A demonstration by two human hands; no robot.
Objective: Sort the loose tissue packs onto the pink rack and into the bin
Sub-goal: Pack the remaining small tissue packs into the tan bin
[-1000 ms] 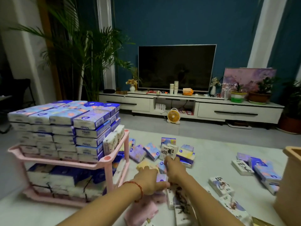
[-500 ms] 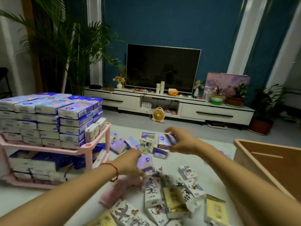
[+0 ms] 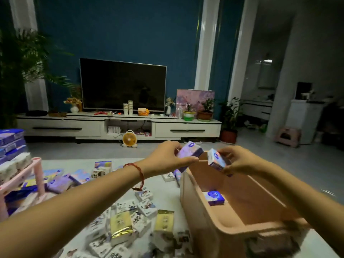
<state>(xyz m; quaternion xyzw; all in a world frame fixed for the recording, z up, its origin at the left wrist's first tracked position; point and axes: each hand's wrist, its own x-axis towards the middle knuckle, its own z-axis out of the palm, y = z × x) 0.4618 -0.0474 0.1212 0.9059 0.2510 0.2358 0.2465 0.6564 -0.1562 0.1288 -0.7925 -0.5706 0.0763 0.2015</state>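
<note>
The left hand (image 3: 167,162) curls round a purple tissue pack (image 3: 190,152) and the right hand (image 3: 241,161) grips a second pack (image 3: 216,161), both held above the far end of the tan bin (image 3: 201,211). One blue pack (image 3: 213,197) lies inside the bin. Loose packs (image 3: 122,226) litter the floor beside it, with the pink rack (image 3: 39,174) at far left.

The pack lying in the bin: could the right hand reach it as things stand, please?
Probably, once freed: the right hand grips a second pack above the open bin, and nothing covers the lying pack.
</note>
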